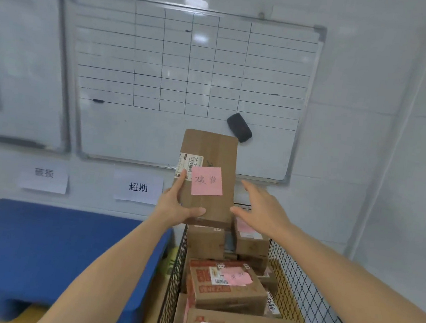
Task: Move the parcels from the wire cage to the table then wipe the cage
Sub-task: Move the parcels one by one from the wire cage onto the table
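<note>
Parcel (pixel 213 148) in left hand (pixel 175 207), above cage (pixel 298 288)

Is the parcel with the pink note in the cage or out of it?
Out, it seems. The left hand holds the parcel upright, raised above the wire cage and its boxes.

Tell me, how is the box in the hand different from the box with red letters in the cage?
The held box is plain brown; the red-lettered box has red print. The held box stands upright in the air, gripped by the left hand; the red-lettered box lies flat among others in the wire cage. Both are cardboard with a pink note and a white label.
</note>
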Motion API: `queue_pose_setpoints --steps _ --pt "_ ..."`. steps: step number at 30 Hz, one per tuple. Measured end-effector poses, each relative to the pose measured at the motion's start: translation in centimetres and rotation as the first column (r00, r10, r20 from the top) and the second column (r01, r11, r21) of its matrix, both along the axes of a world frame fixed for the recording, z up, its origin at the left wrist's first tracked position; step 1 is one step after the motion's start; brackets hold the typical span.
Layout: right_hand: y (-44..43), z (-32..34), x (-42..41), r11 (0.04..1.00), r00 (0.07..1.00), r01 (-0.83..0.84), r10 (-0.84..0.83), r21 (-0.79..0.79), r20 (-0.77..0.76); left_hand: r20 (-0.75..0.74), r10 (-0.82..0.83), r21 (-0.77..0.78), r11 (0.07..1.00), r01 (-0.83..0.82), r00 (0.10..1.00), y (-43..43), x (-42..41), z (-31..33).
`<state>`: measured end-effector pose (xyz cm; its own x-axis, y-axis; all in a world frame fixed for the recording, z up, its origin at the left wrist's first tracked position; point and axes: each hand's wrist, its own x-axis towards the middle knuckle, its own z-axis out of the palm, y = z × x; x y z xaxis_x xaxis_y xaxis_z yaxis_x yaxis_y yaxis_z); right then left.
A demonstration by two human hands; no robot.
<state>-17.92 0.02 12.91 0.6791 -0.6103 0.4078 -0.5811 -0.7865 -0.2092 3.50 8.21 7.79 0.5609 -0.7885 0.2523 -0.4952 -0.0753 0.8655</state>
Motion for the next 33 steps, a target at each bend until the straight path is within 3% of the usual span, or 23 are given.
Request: queue_pose_setpoints --steps 7,17,33 --pt "2.9 0.1 8.2 0.993 0.994 -0.112 0.111 0.023 0.023 0.004 0.088 0.017 0.996 -0.088 0.996 6.3 7.7 0.9" --pt "10.9 -0.7 27.7 0.969 0.966 -0.245 0.241 0.036 0.089 0.035 0.218 0.050 0.974 -0.219 0.975 17.6 24.7 0.5" --pt "18.3 -5.9 54.4 0.928 0.932 -0.361 0.362 0.099 0.008 -0.103 0.284 0.188 0.947 -0.262 0.953 25.7 49.7 -6.1"
